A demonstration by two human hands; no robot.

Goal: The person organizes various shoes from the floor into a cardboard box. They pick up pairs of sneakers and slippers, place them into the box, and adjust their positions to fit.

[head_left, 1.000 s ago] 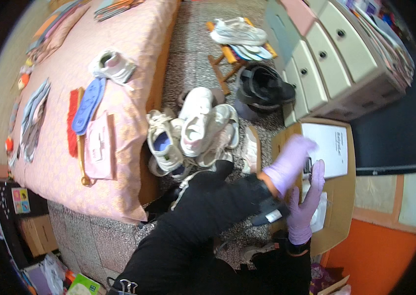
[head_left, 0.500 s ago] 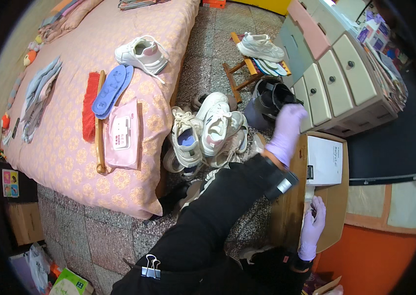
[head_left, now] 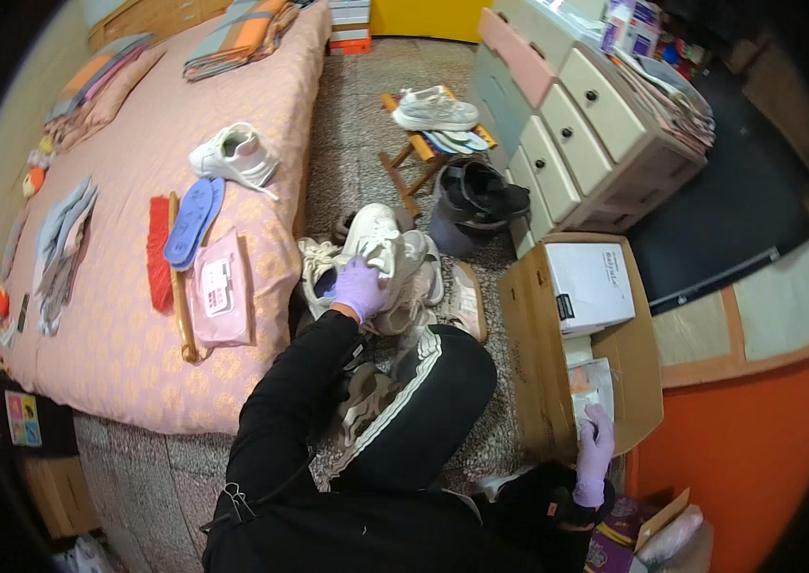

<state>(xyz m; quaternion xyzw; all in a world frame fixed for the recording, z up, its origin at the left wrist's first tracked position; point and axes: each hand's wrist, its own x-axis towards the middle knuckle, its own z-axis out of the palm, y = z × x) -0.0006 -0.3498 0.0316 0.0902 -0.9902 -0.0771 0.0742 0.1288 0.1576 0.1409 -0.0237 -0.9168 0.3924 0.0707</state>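
Note:
My left hand (head_left: pixel 360 288), in a light purple glove, grips a white sneaker (head_left: pixel 372 232) by its opening. That sneaker lies in a heap of pale shoes on the floor beside the bed. Just left of the hand stands a cream laced sneaker (head_left: pixel 317 267) with a blue lining. My right hand (head_left: pixel 596 447), gloved alike, is held at the near end of an open cardboard box (head_left: pixel 531 358). Its fingers are curled together, and whatever they may hold is hidden. Close to these fingertips, a white packet (head_left: pixel 593 384) lies in the box, behind a white carton (head_left: pixel 594 286).
A dark bucket (head_left: pixel 452 234) holding black shoes (head_left: pixel 481 194) stands by the drawers (head_left: pixel 557 158). Beyond it, a small folding stool (head_left: pixel 414 145) carries a white sneaker (head_left: pixel 435 110) and insoles. On the bed (head_left: pixel 137 382) lie blue insoles (head_left: pixel 194 224), a wooden-handled red brush (head_left: pixel 160 253) and a pink pack (head_left: pixel 223 320).
My left hand has left the bucket's rim and swung left to the heap of shoes, onto the white sneaker. The view has shifted; my right hand stays by the cardboard box.

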